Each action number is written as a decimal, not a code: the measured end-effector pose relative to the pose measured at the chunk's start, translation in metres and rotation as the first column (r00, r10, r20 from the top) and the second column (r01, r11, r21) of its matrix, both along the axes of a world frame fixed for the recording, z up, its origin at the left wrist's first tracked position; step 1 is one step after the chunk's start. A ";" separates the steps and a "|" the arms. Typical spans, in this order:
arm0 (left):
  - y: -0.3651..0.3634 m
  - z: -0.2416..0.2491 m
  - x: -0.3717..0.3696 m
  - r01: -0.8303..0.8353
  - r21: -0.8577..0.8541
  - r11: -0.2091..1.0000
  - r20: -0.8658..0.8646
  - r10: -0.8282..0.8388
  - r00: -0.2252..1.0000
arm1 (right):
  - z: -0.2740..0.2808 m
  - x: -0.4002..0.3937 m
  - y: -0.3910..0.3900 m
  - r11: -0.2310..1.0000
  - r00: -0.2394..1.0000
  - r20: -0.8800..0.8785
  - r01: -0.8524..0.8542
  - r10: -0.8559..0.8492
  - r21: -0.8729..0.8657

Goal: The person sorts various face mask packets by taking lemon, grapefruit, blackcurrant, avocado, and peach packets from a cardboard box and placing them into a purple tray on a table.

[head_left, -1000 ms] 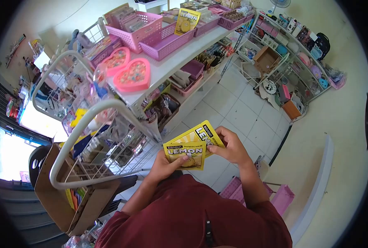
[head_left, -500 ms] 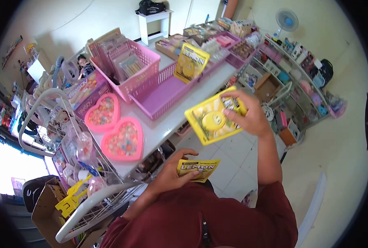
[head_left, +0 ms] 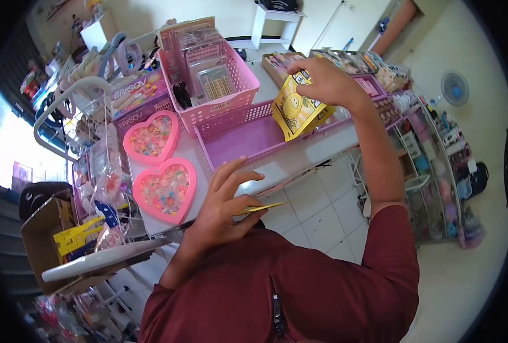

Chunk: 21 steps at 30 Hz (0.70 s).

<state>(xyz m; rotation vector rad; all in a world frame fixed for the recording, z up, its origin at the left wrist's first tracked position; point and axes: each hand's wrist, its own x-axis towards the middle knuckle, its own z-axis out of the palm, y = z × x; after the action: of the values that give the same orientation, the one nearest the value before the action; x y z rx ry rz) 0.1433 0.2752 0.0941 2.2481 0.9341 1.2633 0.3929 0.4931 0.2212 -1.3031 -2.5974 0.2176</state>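
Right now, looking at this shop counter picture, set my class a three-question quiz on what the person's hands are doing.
1. True or false: the right hand holds a yellow sachet over the pink basket.
2. What does the left hand pinch? A) a heart-shaped box B) a thin yellow packet C) nothing
3. How many pink heart-shaped boxes lie on the white shelf?

Key: 1 true; 2 B, the thin yellow packet; 3 two.
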 end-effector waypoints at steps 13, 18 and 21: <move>0.012 0.001 0.020 -0.208 -0.002 0.978 -0.071 0.207 0.976 | -0.046 -0.004 -0.023 0.828 0.935 0.355 -0.184 -0.020 0.530; 0.018 0.008 0.026 -0.109 -0.127 0.986 0.118 0.124 0.985 | 0.004 0.001 -0.064 0.845 0.897 -0.072 -0.381 0.436 0.375; 0.023 0.020 0.032 -0.045 -0.247 0.968 0.134 0.080 0.988 | 0.004 -0.005 -0.091 0.582 0.635 -0.377 -0.771 0.674 -0.257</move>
<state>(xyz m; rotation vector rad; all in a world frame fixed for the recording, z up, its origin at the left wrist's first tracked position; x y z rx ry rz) 0.1750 0.2981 0.1140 1.9276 1.0513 1.2441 0.3883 0.4018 0.2255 -0.1261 -2.7831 1.0252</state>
